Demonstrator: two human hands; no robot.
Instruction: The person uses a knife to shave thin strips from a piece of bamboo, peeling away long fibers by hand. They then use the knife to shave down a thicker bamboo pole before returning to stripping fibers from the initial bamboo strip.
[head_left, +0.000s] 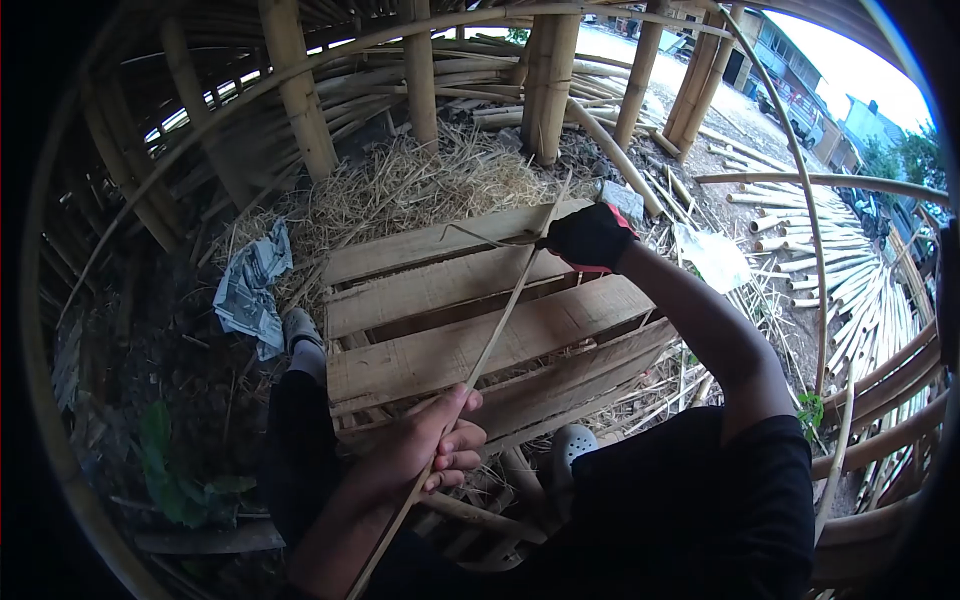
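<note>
My bare left hand [430,440] is closed around a long, thin bamboo strip [511,302], which slants from my lap up across the slats to the far side. My right hand [592,238], in a black and red glove, is closed at the strip's upper part. What its fingers grip is hidden; a narrow dark edge shows at the fingertips. From there a thin curled sliver [470,232] sticks out to the left. Both hands are over a low wooden slatted bench [480,345] with gaps between its boards.
Straw-like shavings [440,185] heap behind the bench. Crumpled printed paper [253,290] lies at the left, by my shoe [300,328]. Upright bamboo posts [550,85] stand beyond. Cut bamboo poles [850,290] cover the ground at right, and a bent bamboo pole [800,160] arches nearby.
</note>
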